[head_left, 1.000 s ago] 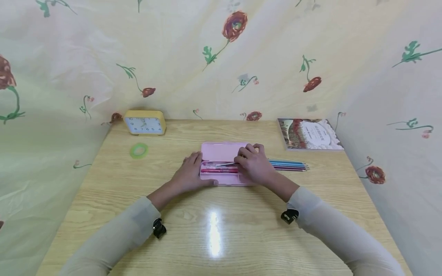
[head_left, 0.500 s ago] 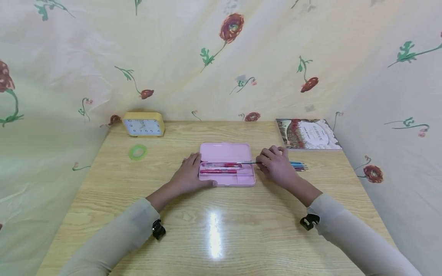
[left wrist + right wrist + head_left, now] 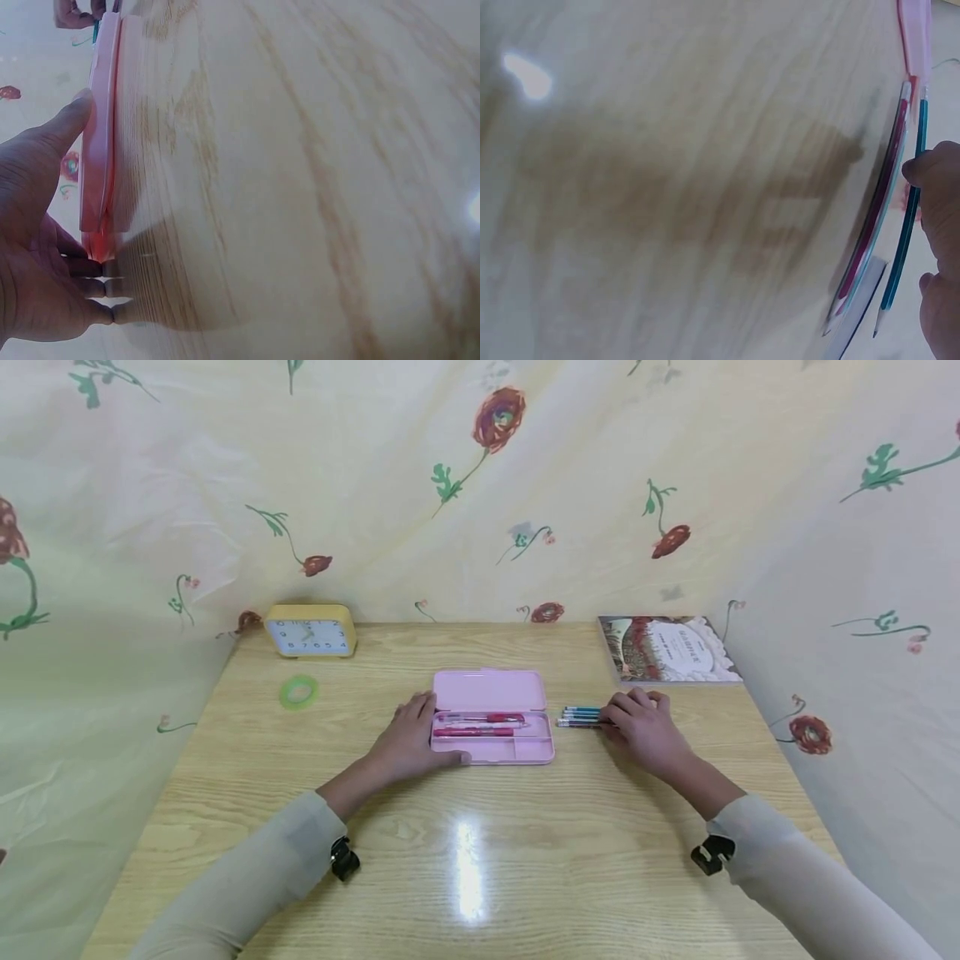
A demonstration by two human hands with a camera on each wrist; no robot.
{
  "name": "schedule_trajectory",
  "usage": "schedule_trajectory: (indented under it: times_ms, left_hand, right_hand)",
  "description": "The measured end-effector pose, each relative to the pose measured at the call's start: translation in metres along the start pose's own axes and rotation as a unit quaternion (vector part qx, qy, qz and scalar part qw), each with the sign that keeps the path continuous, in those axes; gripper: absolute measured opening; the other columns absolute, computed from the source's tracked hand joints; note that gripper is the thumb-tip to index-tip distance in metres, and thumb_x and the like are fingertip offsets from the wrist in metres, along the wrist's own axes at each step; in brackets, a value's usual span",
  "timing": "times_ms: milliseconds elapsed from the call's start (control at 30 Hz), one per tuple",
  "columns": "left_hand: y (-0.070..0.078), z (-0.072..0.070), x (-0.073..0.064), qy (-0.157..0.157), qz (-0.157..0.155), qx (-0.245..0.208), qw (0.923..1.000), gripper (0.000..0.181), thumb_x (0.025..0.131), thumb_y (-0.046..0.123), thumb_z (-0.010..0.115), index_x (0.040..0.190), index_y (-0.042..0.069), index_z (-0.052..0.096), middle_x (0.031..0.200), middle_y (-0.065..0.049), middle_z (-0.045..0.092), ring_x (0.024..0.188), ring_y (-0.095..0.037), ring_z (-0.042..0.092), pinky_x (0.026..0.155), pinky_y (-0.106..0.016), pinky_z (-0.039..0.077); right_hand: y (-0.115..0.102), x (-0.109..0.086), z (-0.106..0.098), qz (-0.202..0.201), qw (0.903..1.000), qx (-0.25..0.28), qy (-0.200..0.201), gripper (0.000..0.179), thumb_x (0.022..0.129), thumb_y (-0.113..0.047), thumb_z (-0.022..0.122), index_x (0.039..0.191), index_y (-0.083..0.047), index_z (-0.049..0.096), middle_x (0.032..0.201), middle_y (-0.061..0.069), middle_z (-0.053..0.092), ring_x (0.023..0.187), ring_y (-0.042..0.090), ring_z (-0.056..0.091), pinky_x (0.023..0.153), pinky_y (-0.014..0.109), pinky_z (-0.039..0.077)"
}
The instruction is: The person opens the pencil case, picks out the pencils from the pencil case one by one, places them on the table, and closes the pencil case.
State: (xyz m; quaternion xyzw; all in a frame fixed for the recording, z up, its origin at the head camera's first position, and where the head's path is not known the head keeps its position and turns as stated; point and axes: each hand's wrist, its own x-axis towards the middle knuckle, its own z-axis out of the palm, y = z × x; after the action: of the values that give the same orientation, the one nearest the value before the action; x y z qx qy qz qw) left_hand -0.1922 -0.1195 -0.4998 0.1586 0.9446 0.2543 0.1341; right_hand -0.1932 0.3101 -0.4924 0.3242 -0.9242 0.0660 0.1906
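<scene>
A pink pencil case [image 3: 534,752] lies with its lid [image 3: 489,690] folded back, and several red and pink pens [image 3: 474,732] are in its tray. My left hand [image 3: 405,739] holds the case's left end, thumb along the front edge and fingers at the far left corner. To the right of the case, a row of pencils [image 3: 579,716] shows its blunt ends, the rest hidden by my right hand [image 3: 643,727]. In the right wrist view that hand pinches a teal pencil [image 3: 907,225] beside a maroon pencil [image 3: 876,202] lower on the table.
A yellow clock [image 3: 311,631] stands at the back left, with a green tape roll [image 3: 299,692] in front of it. A booklet [image 3: 670,649] lies at the back right. Flower-patterned sheeting [image 3: 390,485] hangs behind and along both sides of the wooden table [image 3: 420,852].
My right hand has moved right, from over the case to the pencils, drawing a thin dark pencil out of the tray. My left hand stays on the case.
</scene>
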Motion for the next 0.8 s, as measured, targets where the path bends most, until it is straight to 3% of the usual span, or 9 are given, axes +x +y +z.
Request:
schedule_trajectory:
  times_ms: [233,800]
  left_hand:
    - [0.0014,-0.0007,0.0001,-0.004,-0.004,0.001,1.0,0.137,0.087,0.08,0.077,0.177,0.0,0.01,0.186,-0.02,0.012,0.175,-0.038,0.009,0.144,-0.052,0.01]
    - [0.0027,-0.0001,-0.0012,0.002,0.003,0.01,0.9999,0.136,0.088,0.077,0.078,0.176,-0.002,0.012,0.184,-0.024,0.016,0.173,-0.043,0.015,0.143,-0.055,0.012]
  right_hand:
    - [0.0023,-0.0069,0.0048,-0.02,0.9997,0.011,-0.005,0.016,0.093,-0.003,0.085,0.106,-0.011,0.078,0.103,0.01,0.069,0.097,0.032,0.056,0.093,0.072,0.048]
    - [0.0019,-0.0095,0.0099,-0.023,0.9995,-0.022,0.003,0.019,0.089,-0.006,0.091,0.105,-0.009,0.082,0.101,0.01,0.073,0.094,0.03,0.058,0.092,0.067,0.049]
